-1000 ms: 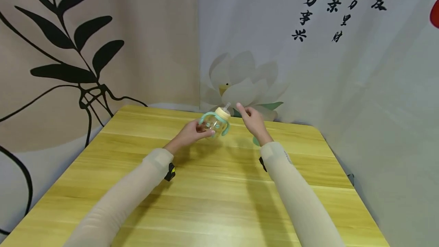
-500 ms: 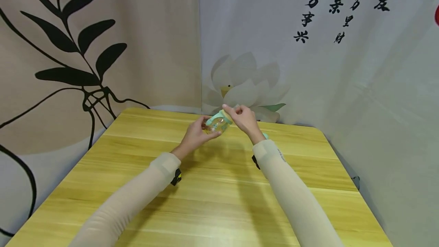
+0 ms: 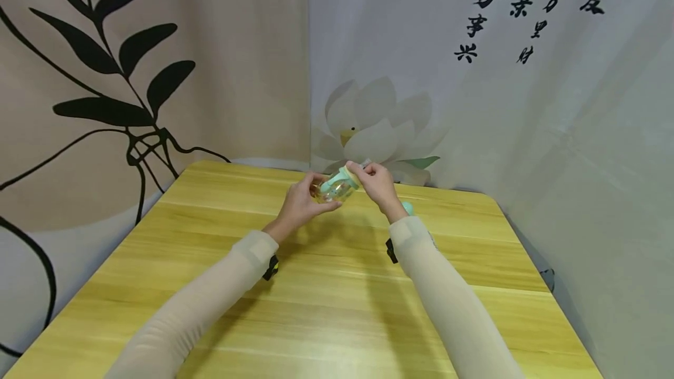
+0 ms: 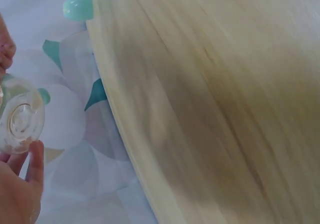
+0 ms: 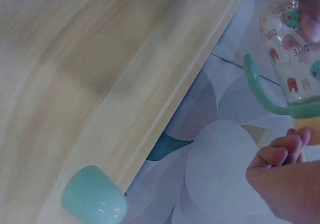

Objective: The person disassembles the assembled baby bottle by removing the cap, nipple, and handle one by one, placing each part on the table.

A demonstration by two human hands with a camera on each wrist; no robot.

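Observation:
A clear baby bottle [image 3: 338,188] with mint handles and printed cartoon figures is held tilted above the far part of the table. My left hand [image 3: 303,200] grips its body near the base; the left wrist view shows the round bottom [image 4: 21,119] between thumb and fingers. My right hand [image 3: 378,187] pinches the yellow collar [image 5: 306,128] at the top, fingers curled round it. The teat end pokes out beyond the right hand in the head view. A mint dome-shaped cap [image 5: 94,196] stands on the table beside the right wrist.
The wooden table [image 3: 316,309] ends just behind the hands. Behind it hangs a printed cloth [image 3: 379,116] with a lotus, leaves and black characters. Both forearms reach in over the table from the front.
My right hand has moved left from beside the bottle onto its yellow collar. The bottle now tilts further right and its handles have turned. The left hand has kept its grip.

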